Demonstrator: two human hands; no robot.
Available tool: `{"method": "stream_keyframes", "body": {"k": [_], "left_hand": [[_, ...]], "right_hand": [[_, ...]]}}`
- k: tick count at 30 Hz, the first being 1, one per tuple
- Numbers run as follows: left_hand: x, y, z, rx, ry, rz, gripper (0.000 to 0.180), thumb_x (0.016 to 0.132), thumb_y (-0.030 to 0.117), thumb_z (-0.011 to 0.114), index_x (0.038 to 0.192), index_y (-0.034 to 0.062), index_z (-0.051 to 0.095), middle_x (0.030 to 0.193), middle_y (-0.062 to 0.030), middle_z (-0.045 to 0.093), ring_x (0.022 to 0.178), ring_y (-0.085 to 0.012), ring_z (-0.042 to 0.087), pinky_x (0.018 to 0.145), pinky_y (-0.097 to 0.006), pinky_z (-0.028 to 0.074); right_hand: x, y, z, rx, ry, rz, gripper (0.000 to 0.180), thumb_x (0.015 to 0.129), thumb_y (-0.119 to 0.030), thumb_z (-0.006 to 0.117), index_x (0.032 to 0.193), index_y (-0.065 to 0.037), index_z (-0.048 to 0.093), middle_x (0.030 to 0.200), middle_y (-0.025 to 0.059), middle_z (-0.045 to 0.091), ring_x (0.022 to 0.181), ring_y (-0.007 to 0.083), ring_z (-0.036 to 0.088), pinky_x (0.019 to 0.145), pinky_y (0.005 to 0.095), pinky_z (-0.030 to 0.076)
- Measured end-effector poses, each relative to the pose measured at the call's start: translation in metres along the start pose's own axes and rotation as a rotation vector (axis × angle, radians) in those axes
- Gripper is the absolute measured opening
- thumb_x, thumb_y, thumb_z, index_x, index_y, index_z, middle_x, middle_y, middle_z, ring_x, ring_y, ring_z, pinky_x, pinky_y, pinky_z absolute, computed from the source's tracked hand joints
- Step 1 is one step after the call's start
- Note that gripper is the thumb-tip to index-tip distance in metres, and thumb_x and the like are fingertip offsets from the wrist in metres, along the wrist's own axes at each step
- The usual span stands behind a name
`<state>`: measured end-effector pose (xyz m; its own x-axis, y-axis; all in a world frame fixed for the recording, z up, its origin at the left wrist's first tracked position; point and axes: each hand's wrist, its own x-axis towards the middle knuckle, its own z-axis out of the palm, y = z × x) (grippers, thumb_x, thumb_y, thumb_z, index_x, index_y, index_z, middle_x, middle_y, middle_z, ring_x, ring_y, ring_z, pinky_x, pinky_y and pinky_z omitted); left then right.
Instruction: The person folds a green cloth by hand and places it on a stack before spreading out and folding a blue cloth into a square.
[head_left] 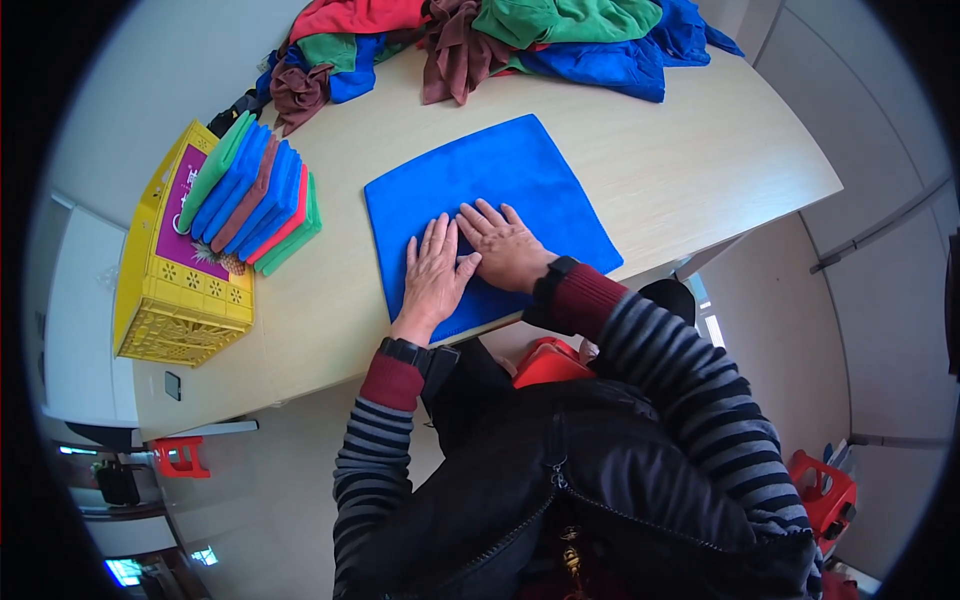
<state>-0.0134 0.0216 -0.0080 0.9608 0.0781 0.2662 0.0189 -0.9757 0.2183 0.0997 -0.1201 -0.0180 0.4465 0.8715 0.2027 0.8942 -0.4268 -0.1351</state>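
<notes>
A blue cloth (500, 160) lies spread flat on the table in front of me, one edge close to the table's near side. My left hand (435, 275) rests palm down on its left part, fingers stretched out and pointing away from me. Beside it, my right hand (505, 250) presses flat on the middle of the cloth, its fingers angled to the left. The two hands nearly touch at the left thumb. Neither hand grips anything.
A row of folded cloths (262, 195) in green, blue, brown and red leans against a yellow crate (190, 300) at the left. Loose cloths (570, 40) heap along the table's far edge. A small dark flat object (173, 386) lies at the table's left end. Red stools (822, 495) stand below.
</notes>
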Motion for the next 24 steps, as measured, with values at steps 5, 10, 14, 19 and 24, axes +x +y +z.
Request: {"method": "stream_keyframes", "body": {"k": [5, 10, 14, 19, 24], "left_hand": [[-0.021, -0.021, -0.001, 0.145, -0.049, -0.117, 0.076, 0.103, 0.061, 0.039, 0.157, 0.0087, 0.034, 0.165, -0.0156, 0.028, 0.153, -0.0335, 0.025, 0.124, -0.054, 0.014], [-0.029, -0.032, -0.009, 0.123, -0.026, -0.181, 0.075, 0.103, 0.061, 0.038, 0.158, 0.0104, 0.033, 0.165, -0.0148, 0.028, 0.153, -0.0333, 0.023, 0.124, -0.055, 0.013], [-0.04, -0.038, -0.012, 0.106, -0.021, -0.229, 0.076, 0.102, 0.062, 0.04, 0.158, 0.0106, 0.033, 0.165, -0.0145, 0.028, 0.154, -0.0333, 0.022, 0.124, -0.055, 0.012], [-0.06, -0.037, -0.016, 0.083, -0.03, -0.23, 0.079, 0.1, 0.064, 0.042, 0.158, 0.0098, 0.033, 0.166, -0.014, 0.027, 0.153, -0.0338, 0.022, 0.124, -0.055, 0.013], [-0.1, -0.013, -0.048, 0.051, -0.107, -0.1, 0.079, 0.099, 0.058, 0.049, 0.159, 0.0099, 0.03, 0.167, -0.0134, 0.024, 0.155, -0.0312, 0.019, 0.125, -0.053, 0.012]], "right_hand": [[0.004, 0.013, -0.022, 0.02, -0.108, 0.008, 0.072, 0.102, -0.053, 0.045, 0.158, -0.009, 0.033, 0.166, 0.0134, 0.028, 0.155, 0.0314, 0.022, 0.125, 0.051, 0.015], [-0.013, 0.068, -0.028, -0.014, -0.052, 0.239, 0.073, 0.103, -0.056, 0.042, 0.159, -0.01, 0.031, 0.166, 0.0127, 0.027, 0.155, 0.0313, 0.019, 0.126, 0.0494, 0.015], [-0.027, 0.093, -0.035, -0.019, -0.054, 0.332, 0.073, 0.104, -0.056, 0.04, 0.159, -0.009, 0.03, 0.166, 0.0131, 0.026, 0.155, 0.0319, 0.019, 0.126, 0.0489, 0.014], [-0.054, 0.117, -0.045, -0.038, -0.087, 0.42, 0.076, 0.103, -0.059, 0.04, 0.16, -0.009, 0.027, 0.167, 0.0143, 0.025, 0.155, 0.0332, 0.018, 0.126, 0.0494, 0.014], [-0.111, 0.083, -0.063, 0.029, -0.05, 0.137, 0.079, 0.102, -0.061, 0.041, 0.16, -0.01, 0.027, 0.166, 0.0151, 0.025, 0.155, 0.0343, 0.019, 0.126, 0.0501, 0.015]]}}
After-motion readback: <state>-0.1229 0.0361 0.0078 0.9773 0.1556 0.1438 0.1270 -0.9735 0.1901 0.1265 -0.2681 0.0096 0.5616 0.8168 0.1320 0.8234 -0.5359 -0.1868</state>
